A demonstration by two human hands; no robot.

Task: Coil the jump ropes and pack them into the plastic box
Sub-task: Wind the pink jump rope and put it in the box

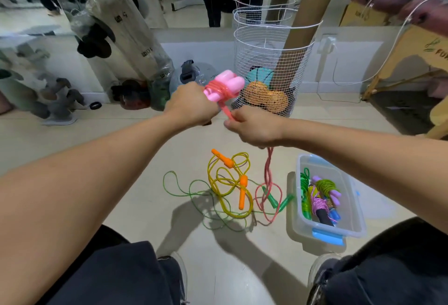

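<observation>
Head view: a person winds the pink jump rope (224, 89) around its paired handles, above a floor strewn with ropes.

The left hand (191, 104) has its fingers clamped on the pink handles just beyond its knuckles; the right hand (252, 126) pinches the taut cord, whose slack tail hangs below those fingers to the floor. If tension drops, the wraps could likely spring loose; the trailing loop may also snag the green rope (194, 192) it overlaps. Count: one pink rope in hand, two loose below the hands, the orange-handled yellow rope (230, 181) and the green one, and about three coiled bundles in the one plastic box (351, 229), below the right-hand fingers.
</observation>
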